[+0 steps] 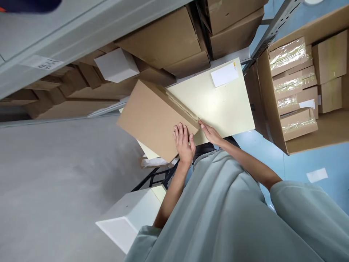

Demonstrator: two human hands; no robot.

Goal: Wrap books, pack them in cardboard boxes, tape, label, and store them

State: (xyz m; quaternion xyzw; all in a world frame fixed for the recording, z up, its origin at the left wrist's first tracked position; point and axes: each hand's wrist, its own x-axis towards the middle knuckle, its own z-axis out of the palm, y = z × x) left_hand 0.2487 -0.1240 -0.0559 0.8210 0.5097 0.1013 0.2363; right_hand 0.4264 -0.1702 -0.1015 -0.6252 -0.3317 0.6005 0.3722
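A flat brown cardboard box [155, 120] lies at an angle on a cream-coloured board [229, 105] in front of me. My left hand [184, 143] rests flat on the box's top near its close right corner, with the fingers stretched out. At that corner, the fingertips of my right hand [211, 133] close on the edge of the box's long side, where a seam or flap edge runs. The undersides of these fingers are hidden. A white label [224, 75] lies on the board's far right part.
Beyond the board, shelving [81, 32] holds brown cartons [166, 40] and a white box [117, 65]. At right stands a large open carton [321, 134] with several taped small boxes [298, 125]. A white box-shaped object [131, 209] stands at lower left. Paper [317, 175] lies on the blue floor.
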